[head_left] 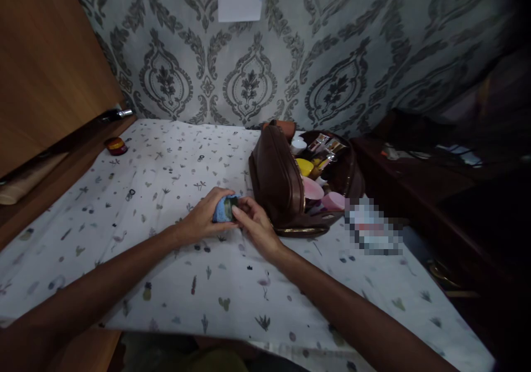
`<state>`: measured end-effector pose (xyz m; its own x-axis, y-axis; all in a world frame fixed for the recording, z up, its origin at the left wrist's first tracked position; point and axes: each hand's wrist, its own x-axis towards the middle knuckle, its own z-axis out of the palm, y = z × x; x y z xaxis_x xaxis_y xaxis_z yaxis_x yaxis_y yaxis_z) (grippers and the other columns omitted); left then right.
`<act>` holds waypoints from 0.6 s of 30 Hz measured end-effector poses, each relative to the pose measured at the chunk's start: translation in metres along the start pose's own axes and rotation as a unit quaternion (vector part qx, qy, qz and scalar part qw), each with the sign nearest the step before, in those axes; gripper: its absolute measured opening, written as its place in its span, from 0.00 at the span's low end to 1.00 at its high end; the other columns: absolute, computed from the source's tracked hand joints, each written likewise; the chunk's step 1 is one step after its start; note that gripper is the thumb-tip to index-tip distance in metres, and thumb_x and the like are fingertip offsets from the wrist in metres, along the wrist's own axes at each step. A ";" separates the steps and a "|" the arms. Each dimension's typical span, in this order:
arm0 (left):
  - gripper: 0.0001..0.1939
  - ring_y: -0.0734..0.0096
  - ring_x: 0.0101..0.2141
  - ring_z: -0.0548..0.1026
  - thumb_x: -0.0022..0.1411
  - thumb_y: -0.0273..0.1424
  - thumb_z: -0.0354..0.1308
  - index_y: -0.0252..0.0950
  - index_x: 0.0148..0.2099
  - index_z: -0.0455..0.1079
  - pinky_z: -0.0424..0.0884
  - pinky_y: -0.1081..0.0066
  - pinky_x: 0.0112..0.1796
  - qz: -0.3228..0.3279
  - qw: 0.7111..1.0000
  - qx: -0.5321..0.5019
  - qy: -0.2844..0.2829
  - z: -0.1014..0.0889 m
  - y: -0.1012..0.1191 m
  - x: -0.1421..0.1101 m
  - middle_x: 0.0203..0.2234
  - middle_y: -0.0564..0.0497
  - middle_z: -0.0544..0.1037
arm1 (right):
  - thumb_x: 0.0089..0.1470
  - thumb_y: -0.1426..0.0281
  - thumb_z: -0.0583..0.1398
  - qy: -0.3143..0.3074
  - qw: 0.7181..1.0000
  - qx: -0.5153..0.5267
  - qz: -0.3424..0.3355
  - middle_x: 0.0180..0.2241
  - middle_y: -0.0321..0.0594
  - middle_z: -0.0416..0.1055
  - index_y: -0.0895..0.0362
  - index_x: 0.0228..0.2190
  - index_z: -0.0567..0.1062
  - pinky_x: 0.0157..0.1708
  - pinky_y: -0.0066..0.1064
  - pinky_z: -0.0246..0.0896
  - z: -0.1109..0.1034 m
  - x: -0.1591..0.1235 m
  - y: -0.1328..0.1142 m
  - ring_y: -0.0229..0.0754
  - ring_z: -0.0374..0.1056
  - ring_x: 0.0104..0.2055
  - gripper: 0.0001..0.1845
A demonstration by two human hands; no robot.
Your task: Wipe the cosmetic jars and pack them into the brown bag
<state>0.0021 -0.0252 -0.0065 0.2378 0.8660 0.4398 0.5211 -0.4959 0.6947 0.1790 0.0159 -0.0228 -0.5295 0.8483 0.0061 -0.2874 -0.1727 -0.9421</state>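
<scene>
My left hand is closed around a small blue and dark green item, whose kind I cannot make out. The blue side looks rough, like cloth, and the green part is smooth. My right hand grips its right edge, with the thumb lying against the green part. Both hands are just above the table, in front and to the left of a brown cosmetics bag. The bag stands unzipped, and inside are a yellow item, pink round-ended items, a white cap and several small makeup pieces.
A white patterned cloth covers the table. An amber jar sits near the left edge, beside a wooden cabinet. Right of the bag lies a blurred-out packet. Dark furniture borders the right side; a patterned curtain hangs behind.
</scene>
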 end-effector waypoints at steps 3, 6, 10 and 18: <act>0.26 0.61 0.44 0.74 0.64 0.46 0.61 0.37 0.57 0.65 0.72 0.64 0.46 -0.035 0.999 -0.023 0.004 -0.002 0.003 -0.001 0.46 0.46 0.75 | 0.47 0.48 0.70 -0.037 0.999 0.029 0.012 0.30 0.31 0.69 0.53 0.37 0.70 0.31 0.28 0.65 0.000 -0.002 -0.002 0.35 0.67 0.29 0.26; 0.25 0.65 0.37 0.74 0.66 0.49 0.57 0.36 0.55 0.66 0.71 0.67 0.40 -0.071 0.995 -0.064 0.015 -0.004 0.005 -0.001 0.39 0.49 0.76 | 0.48 0.51 0.70 -0.072 0.997 0.033 0.006 0.34 0.31 0.71 0.51 0.43 0.69 0.32 0.29 0.66 0.001 -0.003 -0.005 0.35 0.68 0.29 0.28; 0.25 0.64 0.38 0.75 0.68 0.52 0.52 0.36 0.53 0.69 0.71 0.67 0.40 -0.081 0.993 -0.073 0.036 -0.005 0.006 0.000 0.37 0.49 0.77 | 0.42 0.57 0.74 -0.092 0.996 0.010 0.001 0.38 0.32 0.72 0.49 0.46 0.66 0.32 0.28 0.67 0.002 -0.002 -0.005 0.34 0.69 0.32 0.34; 0.24 0.69 0.30 0.71 0.72 0.49 0.45 0.36 0.38 0.71 0.67 0.71 0.35 -0.118 0.987 -0.062 0.090 -0.005 0.015 0.003 0.28 0.53 0.74 | 0.41 0.58 0.75 -0.072 0.997 -0.037 0.016 0.29 0.29 0.72 0.50 0.44 0.66 0.25 0.27 0.63 0.004 -0.003 -0.001 0.35 0.68 0.25 0.33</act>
<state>0.0063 -0.0304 0.0084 -0.0328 0.9385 0.3436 0.4381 -0.2955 0.8490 0.1778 0.0116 -0.0203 -0.6481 0.7613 0.0185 -0.2112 -0.1563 -0.9649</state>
